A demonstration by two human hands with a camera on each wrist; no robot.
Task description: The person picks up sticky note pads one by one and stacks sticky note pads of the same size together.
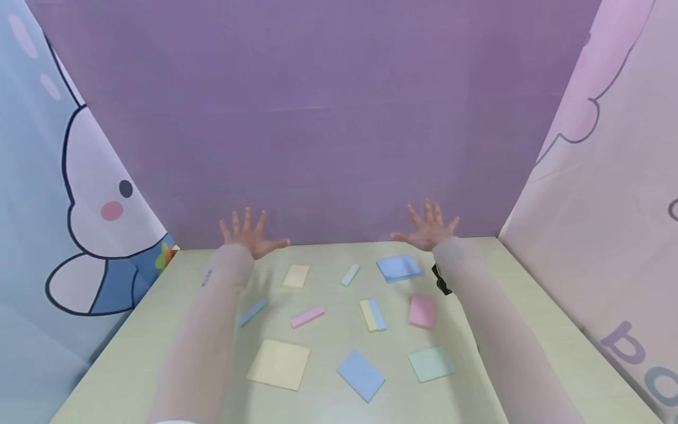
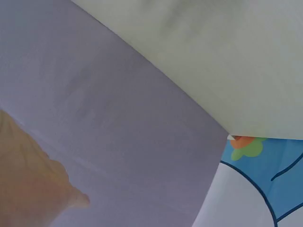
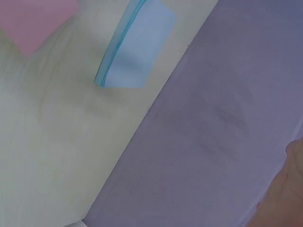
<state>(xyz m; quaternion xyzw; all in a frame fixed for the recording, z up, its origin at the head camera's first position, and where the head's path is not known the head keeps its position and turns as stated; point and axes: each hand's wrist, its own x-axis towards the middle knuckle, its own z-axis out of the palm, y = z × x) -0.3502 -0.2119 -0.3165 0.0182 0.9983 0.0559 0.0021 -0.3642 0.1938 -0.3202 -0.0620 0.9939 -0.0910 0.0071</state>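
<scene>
My left hand is held out over the table's far edge with its fingers spread and nothing in it. Opposite it, my right hand is also spread and holds nothing. Nearest the right hand lies a blue sticky note pad, its layered edge showing in the right wrist view. A small cream pad is closest to the left hand. Between them sits a narrow pale green strip pad. Nearer lie a pink pad, a pink strip, a blue strip and a yellow-and-blue strip pair.
At the front of the pale table are a large cream pad, a blue pad and a green pad. A purple backdrop stands behind; printed cloths flank both sides. A black item shows beside the right forearm.
</scene>
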